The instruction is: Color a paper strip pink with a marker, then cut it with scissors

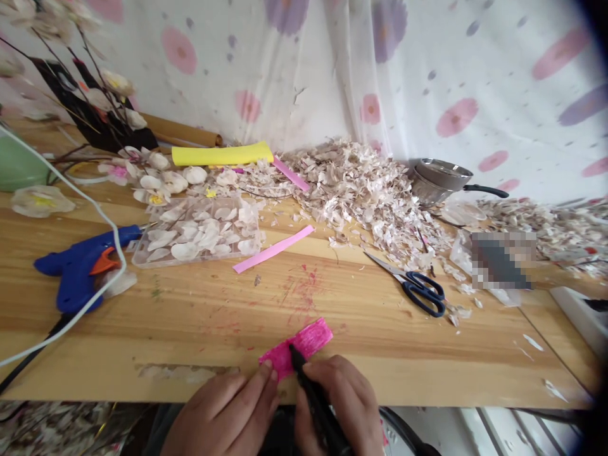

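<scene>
A bright magenta strip of paper [311,339] lies at the table's front edge, its surface covered in uneven streaks of colour. My left hand [228,408] holds it down at its left end with fingertips pressed together; the thumb is hidden. In my right hand [339,392] is a black marker pen [317,399], gripped between thumb and fingers. Its tip touches the middle of the strip. Pink and red marks stain the wood just beyond. Farther back lies a plain light-pink strip [274,249].
Blue-handled scissors [420,291] lie at right. On the left are a blue glue gun [80,269] with a white cable [116,234] and a clear box [142,258] of pale petals. Behind are a petal heap [351,183], a yellow sheet [221,154] and a metal pan [432,183].
</scene>
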Demonstrator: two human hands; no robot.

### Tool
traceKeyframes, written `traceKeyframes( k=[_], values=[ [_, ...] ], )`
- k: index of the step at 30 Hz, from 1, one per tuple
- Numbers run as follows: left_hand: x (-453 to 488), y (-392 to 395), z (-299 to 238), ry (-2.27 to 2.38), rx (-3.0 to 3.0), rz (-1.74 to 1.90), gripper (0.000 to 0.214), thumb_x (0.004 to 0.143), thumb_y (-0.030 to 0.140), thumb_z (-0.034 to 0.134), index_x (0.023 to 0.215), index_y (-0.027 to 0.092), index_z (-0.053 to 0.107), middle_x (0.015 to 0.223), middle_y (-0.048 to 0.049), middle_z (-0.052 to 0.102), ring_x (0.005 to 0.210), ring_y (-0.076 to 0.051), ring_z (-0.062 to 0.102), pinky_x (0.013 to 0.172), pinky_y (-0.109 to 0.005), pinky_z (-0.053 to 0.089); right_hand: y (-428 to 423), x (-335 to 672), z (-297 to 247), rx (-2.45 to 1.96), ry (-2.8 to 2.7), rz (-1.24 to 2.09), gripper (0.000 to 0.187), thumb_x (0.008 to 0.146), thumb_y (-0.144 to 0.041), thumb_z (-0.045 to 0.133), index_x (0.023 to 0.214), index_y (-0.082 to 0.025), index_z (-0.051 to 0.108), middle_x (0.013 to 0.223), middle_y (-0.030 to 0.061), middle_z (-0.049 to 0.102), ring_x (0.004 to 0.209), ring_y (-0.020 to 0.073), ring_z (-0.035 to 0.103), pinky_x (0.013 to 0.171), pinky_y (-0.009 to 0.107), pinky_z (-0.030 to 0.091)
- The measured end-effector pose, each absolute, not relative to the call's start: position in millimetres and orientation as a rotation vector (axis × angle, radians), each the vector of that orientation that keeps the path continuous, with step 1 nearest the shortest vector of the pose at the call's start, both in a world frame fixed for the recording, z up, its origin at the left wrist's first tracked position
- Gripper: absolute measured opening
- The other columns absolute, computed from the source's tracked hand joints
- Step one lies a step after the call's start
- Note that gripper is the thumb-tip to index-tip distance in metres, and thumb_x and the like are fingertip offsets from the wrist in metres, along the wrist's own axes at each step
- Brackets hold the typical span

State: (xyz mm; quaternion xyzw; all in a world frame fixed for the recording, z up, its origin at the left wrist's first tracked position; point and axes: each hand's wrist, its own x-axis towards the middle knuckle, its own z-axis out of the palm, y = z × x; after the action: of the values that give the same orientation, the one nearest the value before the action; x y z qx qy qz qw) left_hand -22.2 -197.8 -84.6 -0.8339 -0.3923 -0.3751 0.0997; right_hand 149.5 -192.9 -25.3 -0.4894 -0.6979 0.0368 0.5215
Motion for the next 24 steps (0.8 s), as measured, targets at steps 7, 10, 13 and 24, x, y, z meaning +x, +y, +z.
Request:
traceKeyframes(
  k=[7, 10, 13, 24],
  values=[
    [-23, -191, -76, -1.023, -2.406, -1.076, 0.034, 0.097, 0.008, 0.039, 0.097, 0.018, 0.072, 0.101, -0.0059, 0.075, 0.078, -0.018, 0.07, 0.077, -0.036, 0.053, -203, 178, -23, -1.385, -1.585, 0.046, 0.013, 0.081, -0.014, 0.062, 0.092, -0.021, 0.064, 0.075, 0.004, 0.067, 0.062, 0.0188, 0.068, 0.057, 0.029, 0.056],
    [-25, -191, -73, -1.033, -2.412, -1.092, 0.033, 0.098, 0.008, 0.039, 0.098, 0.018, 0.071, 0.099, -0.005, 0.076, 0.08, -0.018, 0.07, 0.077, -0.036, 0.053, -207, 178, -19, -1.394, -1.595, 0.031, 0.018, 0.079, -0.012, 0.063, 0.094, -0.023, 0.063, 0.076, 0.0036, 0.068, 0.067, 0.0209, 0.069, 0.062, 0.031, 0.056],
    [-26, -193, -74, -1.049, -2.438, -1.096, 0.032, 0.096, 0.007, 0.041, 0.102, 0.019, 0.07, 0.099, -0.0045, 0.076, 0.083, -0.018, 0.07, 0.08, -0.036, 0.054, -207, 177, -16, -1.358, -1.589, 0.006, 0.021, 0.079, -0.01, 0.062, 0.096, -0.023, 0.063, 0.078, 0.0035, 0.069, 0.069, 0.0207, 0.07, 0.064, 0.031, 0.056],
    [-25, -189, -61, -1.057, -2.473, -1.163, 0.029, 0.094, 0.007, 0.046, 0.106, 0.017, 0.07, 0.101, -0.0057, 0.075, 0.088, -0.018, 0.071, 0.083, -0.031, 0.054, -204, 205, -9, -1.464, -1.584, 0.171, 0.011, 0.084, -0.017, 0.064, 0.095, -0.02, 0.063, 0.072, 0.0012, 0.066, 0.055, 0.0145, 0.063, 0.052, 0.023, 0.053]
  ],
)
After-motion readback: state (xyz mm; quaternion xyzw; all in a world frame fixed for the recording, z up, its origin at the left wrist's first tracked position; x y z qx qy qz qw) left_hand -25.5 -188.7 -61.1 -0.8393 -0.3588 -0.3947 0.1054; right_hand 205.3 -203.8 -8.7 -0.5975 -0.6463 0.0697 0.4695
